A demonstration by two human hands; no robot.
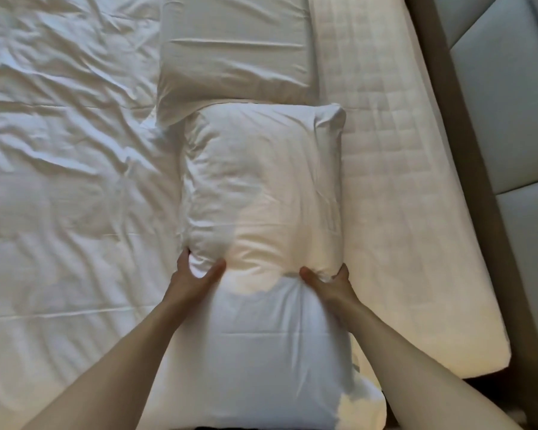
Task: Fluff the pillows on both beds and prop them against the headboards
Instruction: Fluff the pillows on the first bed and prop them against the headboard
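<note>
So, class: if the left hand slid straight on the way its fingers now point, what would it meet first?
The left hand already grips the near pillow, so it would press further along that pillow's side first. Beyond it lies the far pillow, though depth is hard to judge.

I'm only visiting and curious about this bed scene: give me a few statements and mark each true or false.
1. Both hands grip the near pillow. True: the left hand and right hand squeeze its sides.
2. A second pillow lies beyond it. True.
3. The near pillow leans against the headboard. False: it lies apart from it, over the bed.
4. The duvet is smooth. False: it is wrinkled.
5. The pillows are blue. False: white.
</note>
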